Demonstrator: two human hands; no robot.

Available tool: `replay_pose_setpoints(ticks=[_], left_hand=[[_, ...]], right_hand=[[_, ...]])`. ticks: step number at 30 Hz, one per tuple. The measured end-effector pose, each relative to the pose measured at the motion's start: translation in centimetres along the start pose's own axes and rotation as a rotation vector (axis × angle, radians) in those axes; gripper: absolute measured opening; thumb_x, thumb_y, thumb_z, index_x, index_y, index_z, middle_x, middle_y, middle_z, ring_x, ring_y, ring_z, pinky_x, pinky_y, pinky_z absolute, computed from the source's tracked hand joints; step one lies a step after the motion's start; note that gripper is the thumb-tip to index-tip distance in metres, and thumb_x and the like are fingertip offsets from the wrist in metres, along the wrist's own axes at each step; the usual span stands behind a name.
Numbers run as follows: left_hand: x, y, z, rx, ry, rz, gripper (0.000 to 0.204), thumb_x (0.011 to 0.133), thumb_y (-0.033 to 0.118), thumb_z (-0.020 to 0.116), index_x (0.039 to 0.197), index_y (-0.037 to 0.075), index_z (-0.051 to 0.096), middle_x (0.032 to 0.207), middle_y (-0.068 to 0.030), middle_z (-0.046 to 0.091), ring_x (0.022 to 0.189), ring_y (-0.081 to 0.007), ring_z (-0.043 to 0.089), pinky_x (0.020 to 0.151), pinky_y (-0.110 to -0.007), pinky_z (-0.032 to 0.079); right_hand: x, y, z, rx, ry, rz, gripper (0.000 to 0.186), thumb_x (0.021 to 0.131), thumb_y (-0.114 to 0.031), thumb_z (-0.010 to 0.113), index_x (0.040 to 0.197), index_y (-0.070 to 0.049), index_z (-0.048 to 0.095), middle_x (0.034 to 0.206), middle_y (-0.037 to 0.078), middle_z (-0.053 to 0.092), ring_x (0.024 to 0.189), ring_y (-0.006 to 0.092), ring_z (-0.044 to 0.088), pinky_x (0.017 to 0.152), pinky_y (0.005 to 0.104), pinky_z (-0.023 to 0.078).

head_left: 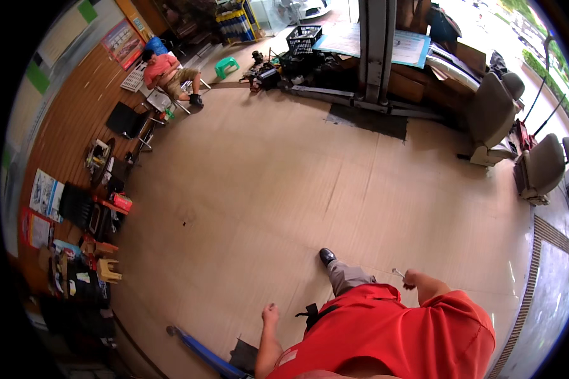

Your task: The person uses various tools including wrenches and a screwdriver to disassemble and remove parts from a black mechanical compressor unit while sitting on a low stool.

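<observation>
crossing the tan floor point(246, 183) well, i'd judge, means even steps and an eye on what lies low. my right hand point(412, 279) is wrapped around one end of a slim metal tool point(397, 273), out at my right side; a firm grip with the free end angled outward should serve. my left hand point(270, 312) looks loosely curled, but i can't tell whether it's fully closed or hiding anything.

around me, the grey post point(377, 54) stands well ahead, two loose car seats point(492, 112) sit to the right, and a person point(164, 68) sits far left. a blue bar point(202, 352) lies lower left (easy to trip on), and a green stool point(226, 67) stands beyond.
</observation>
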State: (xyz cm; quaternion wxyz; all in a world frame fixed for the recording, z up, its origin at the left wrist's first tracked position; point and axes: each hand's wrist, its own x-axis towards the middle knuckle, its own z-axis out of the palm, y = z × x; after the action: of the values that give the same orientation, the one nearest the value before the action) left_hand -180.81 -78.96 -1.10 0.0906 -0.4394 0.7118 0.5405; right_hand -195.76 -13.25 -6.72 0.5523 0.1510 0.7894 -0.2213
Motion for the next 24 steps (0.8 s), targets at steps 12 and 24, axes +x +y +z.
replay_pose_setpoints(ticks=[12, 24], left_hand=[[9.4, 11.8, -4.9, 0.288, -0.229, -0.255, 0.026, 0.094, 0.030, 0.057, 0.106, 0.009, 0.066, 0.074, -0.0061, 0.063, 0.064, -0.0230, 0.060, 0.063, -0.044, 0.050], [42.9, 34.6, -18.1, -0.021, -0.083, -0.384, 0.026, 0.098, 0.030, 0.056, 0.081, 0.010, 0.055, 0.060, -0.0009, 0.050, 0.050, -0.0150, 0.050, 0.045, -0.034, 0.040]], right_hand=[[7.3, -49.3, -26.5, 0.245, 0.207, -0.229, 0.017, 0.091, -0.014, 0.056, 0.091, -0.001, 0.067, 0.077, 0.009, 0.071, 0.061, 0.0193, 0.068, 0.053, 0.0365, 0.058], [16.9, -69.7, -33.0, -0.227, 0.072, -0.017, 0.023, 0.087, -0.019, 0.065, 0.102, -0.003, 0.071, 0.081, 0.010, 0.069, 0.071, 0.0244, 0.068, 0.056, 0.0404, 0.062]])
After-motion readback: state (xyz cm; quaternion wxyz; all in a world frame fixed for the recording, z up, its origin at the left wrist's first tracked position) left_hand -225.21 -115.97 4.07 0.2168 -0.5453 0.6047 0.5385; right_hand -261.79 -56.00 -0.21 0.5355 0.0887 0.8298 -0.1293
